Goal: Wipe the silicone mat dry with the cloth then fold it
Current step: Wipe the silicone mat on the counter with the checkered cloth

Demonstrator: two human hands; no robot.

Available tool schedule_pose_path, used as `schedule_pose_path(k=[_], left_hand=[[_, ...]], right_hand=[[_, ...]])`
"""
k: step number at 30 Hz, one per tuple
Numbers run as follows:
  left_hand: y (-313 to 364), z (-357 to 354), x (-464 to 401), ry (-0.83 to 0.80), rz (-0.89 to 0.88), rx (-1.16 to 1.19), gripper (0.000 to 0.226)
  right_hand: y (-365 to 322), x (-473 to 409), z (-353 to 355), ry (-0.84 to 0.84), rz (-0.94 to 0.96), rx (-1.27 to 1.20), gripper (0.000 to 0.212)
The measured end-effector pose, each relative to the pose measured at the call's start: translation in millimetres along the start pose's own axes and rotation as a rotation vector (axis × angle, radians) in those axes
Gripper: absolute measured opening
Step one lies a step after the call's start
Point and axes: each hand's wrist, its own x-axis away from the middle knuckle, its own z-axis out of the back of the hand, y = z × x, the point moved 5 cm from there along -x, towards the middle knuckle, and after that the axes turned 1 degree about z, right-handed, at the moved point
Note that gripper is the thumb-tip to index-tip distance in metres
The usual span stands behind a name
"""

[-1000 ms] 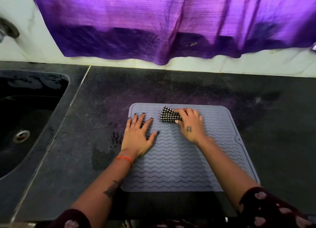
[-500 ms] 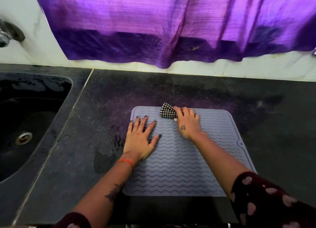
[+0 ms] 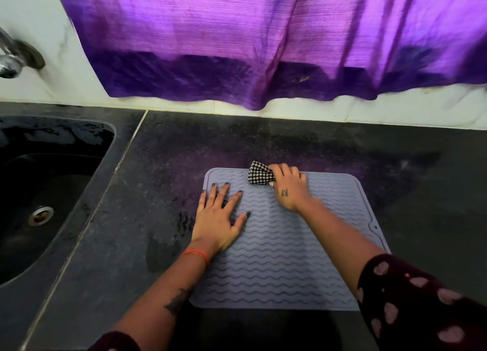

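While left hand (image 3: 218,219) stays flat, fingers spread, pinning the silicone mat (image 3: 284,258), right hand (image 3: 288,190) grips bunched cloth (image 3: 259,176), now pushed to mat's far edge vs 1 s ago; wiping ongoing, fold pending.

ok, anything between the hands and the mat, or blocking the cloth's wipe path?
Nothing visible. The left hand lies flat on the silicone mat, fingers spread. The right hand holds the checked cloth at the mat's far edge. The only thing on the mat ahead of the cloth is the left hand.
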Motion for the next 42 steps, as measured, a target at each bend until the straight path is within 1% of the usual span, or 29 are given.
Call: schedule_pose_path(k=[2, 3, 4, 6, 8, 10, 14, 16, 18, 19, 21, 25, 27, 30, 32, 34, 36, 38, 40, 42], left_hand=[[0.0, 0.0, 0.1, 0.007, -0.001, 0.013, 0.076], [-0.2, 0.0, 0.2, 0.007, 0.000, 0.008, 0.076], [-0.4, -0.2, 0.1, 0.005, 0.001, -0.002, 0.076], [-1.0, -0.2, 0.1, 0.009, 0.002, -0.007, 0.075], [-1.2, -0.2, 0.4, 0.013, 0.005, 0.003, 0.075], [-1.0, 0.3, 0.1, 0.017, 0.007, 0.014, 0.075], [-1.4, 0.4, 0.4, 0.030, -0.003, 0.031, 0.075], [-1.6, 0.9, 1.1, 0.036, -0.006, 0.045, 0.075], [-1.6, 1.1, 0.9, 0.036, -0.005, 0.043, 0.076], [-1.7, 0.8, 0.4, 0.030, -0.002, 0.035, 0.076], [-1.9, -0.4, 0.2, 0.022, 0.001, 0.024, 0.076], [-2.7, -0.3, 0.0, 0.026, -0.004, 0.022, 0.075], [-2.3, -0.4, -0.1, 0.029, -0.002, 0.022, 0.076], [-2.2, 0.2, -1.1, 0.038, -0.004, 0.028, 0.076], [-1.9, -0.1, -0.4, 0.034, -0.004, 0.035, 0.078], [-1.3, 0.4, 0.4, 0.030, -0.006, 0.036, 0.079], [-1.2, 0.8, 0.5, 0.022, -0.010, 0.034, 0.080], [-1.8, 0.6, -0.3, 0.018, -0.010, 0.027, 0.080], [-2.1, -0.5, -0.1, 0.014, -0.014, 0.022, 0.080], [-2.5, -1.3, -0.3, 0.016, -0.015, 0.019, 0.080]], right_hand=[[5.1, -11.1, 9.4, -0.091, 0.014, -0.092, 0.041], [8.2, -15.0, 14.2, -0.098, 0.012, -0.133, 0.040], [11.7, -16.3, 18.2, -0.065, -0.006, -0.135, 0.039], [20.3, -11.2, 22.1, 0.060, -0.082, -0.044, 0.038], [26.4, -2.9, 15.2, 0.103, -0.130, 0.008, 0.036], [29.5, -2.6, 9.8, 0.078, -0.123, 0.011, 0.035], [32.3, -14.0, 26.7, -0.065, -0.099, -0.068, 0.037], [36.2, -4.6, 32.1, 0.009, -0.132, -0.061, 0.035], [40.7, 20.2, 28.8, 0.157, -0.199, -0.036, 0.034], [41.2, 32.1, 21.7, 0.199, -0.219, -0.025, 0.035], [40.5, 42.3, 9.8, 0.194, -0.233, 0.001, 0.037], [42.5, 29.1, 22.3, 0.106, -0.195, -0.088, 0.035], [40.9, 39.1, 24.7, 0.133, -0.155, -0.089, 0.036], [29.7, 81.0, 12.1, 0.247, -0.144, -0.039, 0.035], [26.0, 95.6, 1.6, 0.268, -0.146, 0.004, 0.046], [30.7, 88.6, 2.0, 0.205, -0.139, -0.014, 0.050], [35.4, 78.9, 10.0, 0.095, -0.111, -0.077, 0.045], [35.5, 80.1, 17.6, 0.066, -0.056, -0.099, 0.037], [29.9, 102.2, 17.6, 0.128, 0.005, -0.054, 0.035], [21.2, 133.0, 5.7, 0.225, 0.026, -0.034, 0.040]])
